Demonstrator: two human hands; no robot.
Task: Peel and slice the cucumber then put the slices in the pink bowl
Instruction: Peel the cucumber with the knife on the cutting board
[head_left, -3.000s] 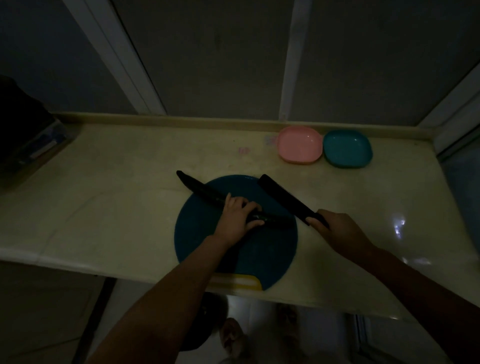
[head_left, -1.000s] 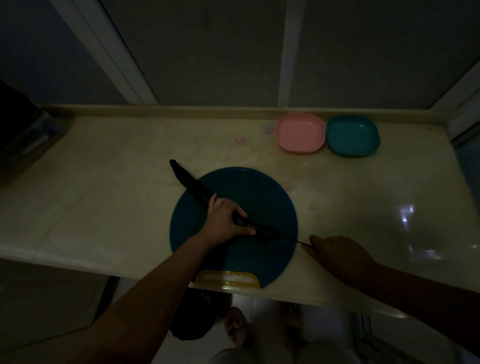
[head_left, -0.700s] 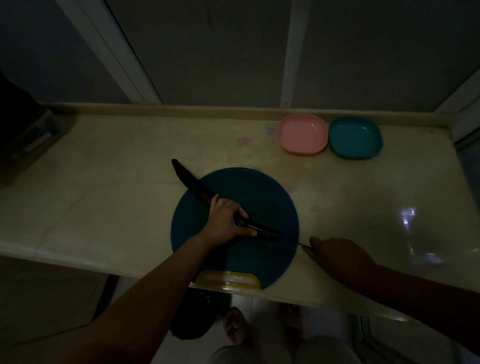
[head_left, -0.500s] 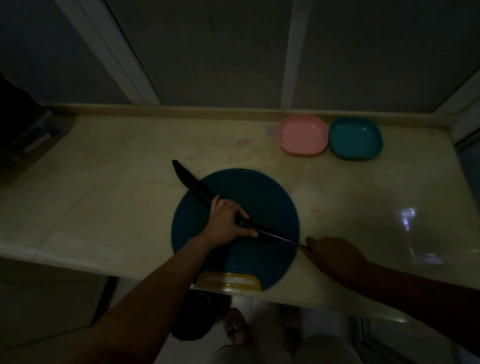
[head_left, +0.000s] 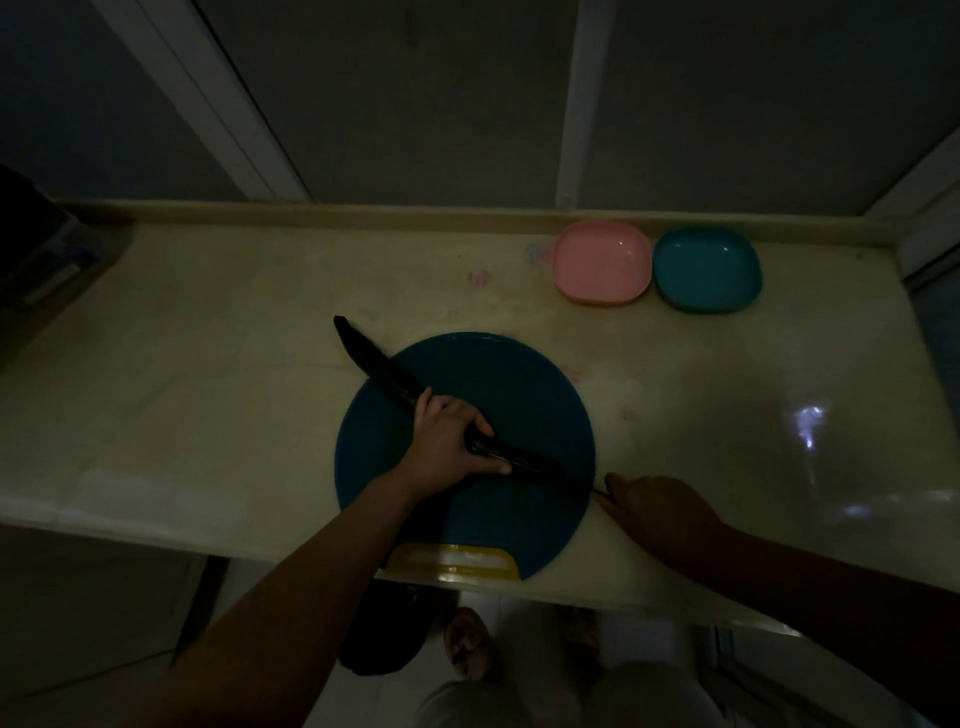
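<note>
A long dark cucumber (head_left: 379, 366) lies slantwise over the round blue cutting board (head_left: 509, 384), its far end sticking out past the board's upper left rim. My left hand (head_left: 447, 441) grips the cucumber near its middle. My right hand (head_left: 660, 512) holds a knife (head_left: 597, 491) by the board's right edge; the thin blade lies edge-on along the cucumber's near end, and the handle is hidden in my fist. The pink bowl (head_left: 602, 267) sits at the back right of the counter with nothing in it.
A teal bowl (head_left: 706, 270) stands right of the pink bowl, touching it. The board has a yellow handle (head_left: 452, 564) at the counter's near edge. A dark box (head_left: 36, 260) sits at the far left. The scene is dimly lit.
Three seconds ago my right hand held the knife raised over the board's upper right. It has since come down low at the board's right edge, blade against the cucumber's near end. My left hand keeps its grip.
</note>
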